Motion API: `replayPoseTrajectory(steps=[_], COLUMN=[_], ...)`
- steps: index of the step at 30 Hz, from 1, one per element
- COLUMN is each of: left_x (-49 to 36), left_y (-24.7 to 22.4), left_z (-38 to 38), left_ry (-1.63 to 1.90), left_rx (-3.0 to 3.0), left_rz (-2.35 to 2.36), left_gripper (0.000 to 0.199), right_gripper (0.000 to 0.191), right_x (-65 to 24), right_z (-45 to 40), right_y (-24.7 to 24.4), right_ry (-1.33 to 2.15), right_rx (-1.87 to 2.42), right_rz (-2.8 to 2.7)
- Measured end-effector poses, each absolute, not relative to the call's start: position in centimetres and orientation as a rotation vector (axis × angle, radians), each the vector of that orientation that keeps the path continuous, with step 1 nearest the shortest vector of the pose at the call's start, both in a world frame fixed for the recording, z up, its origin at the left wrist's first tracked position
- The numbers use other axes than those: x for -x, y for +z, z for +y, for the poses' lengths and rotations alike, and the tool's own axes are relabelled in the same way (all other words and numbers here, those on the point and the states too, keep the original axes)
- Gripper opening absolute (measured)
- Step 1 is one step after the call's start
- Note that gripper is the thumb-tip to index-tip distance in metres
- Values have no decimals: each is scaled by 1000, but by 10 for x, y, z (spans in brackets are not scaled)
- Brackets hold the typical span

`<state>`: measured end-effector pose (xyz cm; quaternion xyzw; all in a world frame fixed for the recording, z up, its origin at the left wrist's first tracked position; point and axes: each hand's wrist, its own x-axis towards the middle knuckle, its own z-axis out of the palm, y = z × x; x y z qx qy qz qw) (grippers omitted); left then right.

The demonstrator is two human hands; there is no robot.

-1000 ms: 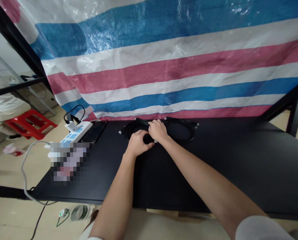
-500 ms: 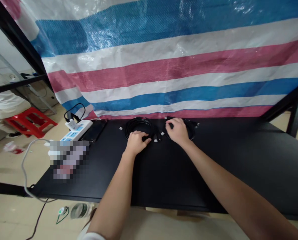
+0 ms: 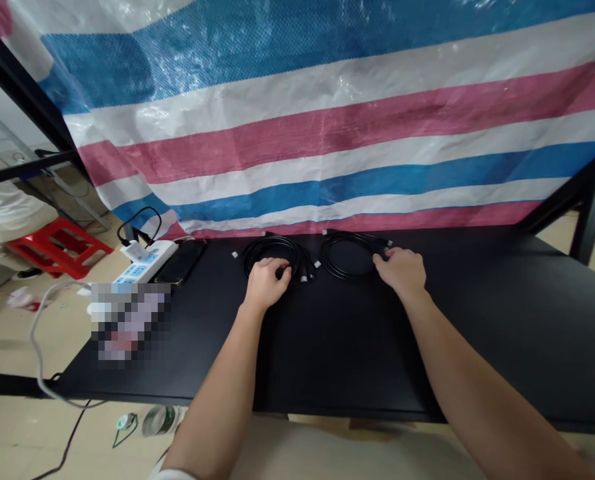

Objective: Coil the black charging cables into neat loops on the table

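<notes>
Item one: a round coil of thin, glossy black cable (image 3: 297,252), lying flat on the smooth black rectangular tabletop (image 3: 337,347), near its far edge. Pale-tipped plugs stick out around it, two of them close together at its near right side.

Item two: a second, similar black cable coil (image 3: 324,257), flat on the same surface just to the right of the first, its far-side ends running out toward pale-tipped plugs.

Hands: we list the bare left hand (image 3: 266,283) over the near left part of the first coil, fingers curled and thumb a little apart. The bare right hand (image 3: 404,271) is at the right side of the second coil, half-curled, thumb toward the loops. Whether either hand grips cable beneath its fingers, we cannot tell.

Surroundings: we note a white power strip with blue sockets (image 3: 144,263) at the table's left end, a dark flat phone (image 3: 181,261) beside it, and a woven plastic sheet striped blue, white and pink (image 3: 297,140) hanging behind. On the floor beyond, at left, we record a red plastic stool (image 3: 60,248) with a seated person in white (image 3: 14,207).
</notes>
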<state>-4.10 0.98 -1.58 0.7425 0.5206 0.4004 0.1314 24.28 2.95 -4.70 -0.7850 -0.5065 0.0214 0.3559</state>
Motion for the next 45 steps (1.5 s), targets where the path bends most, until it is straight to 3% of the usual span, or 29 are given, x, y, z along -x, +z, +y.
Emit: replayPoseTrajectory(steps=[9, 14, 18, 22, 24, 28, 36, 41, 45], left_x=[41, 43, 42, 31, 21, 7, -2, -5, 5], left_y=[-21, -27, -30, -29, -27, -26, -19, -13, -8], left_z=[13, 16, 16, 8, 3, -3, -7, -7, -2], left_ry=[1304, 1386, 1465, 1427, 1404, 1404, 1291, 1283, 1316], left_rx=[-2143, -2192, -2170, -2173, -2161, -2095, -1570, -1510, -1236], left_rz=[1622, 1602, 1482, 1221, 1108, 1054, 1144, 1096, 945], left_gripper=[12, 13, 26, 45, 44, 26, 25, 9, 23], right_gripper=[14, 11, 22, 30, 30, 29, 29, 32, 29], right_x=[-235, -233, -230, -223, -219, -214, -207, -216, -253], right_z=[24, 25, 15, 1, -3, -6, -8, -6, 4], right_y=[-26, -22, -7, 10, 14, 16, 17, 15, 6], right_ry=[348, 544, 870, 1095, 1147, 1181, 1122, 1119, 955], right_rx=[2060, 1466, 1002, 883, 880, 886, 954, 908, 869], right_rz=[-1021, -875, -872, -880, -896, -949, -991, -997, -811])
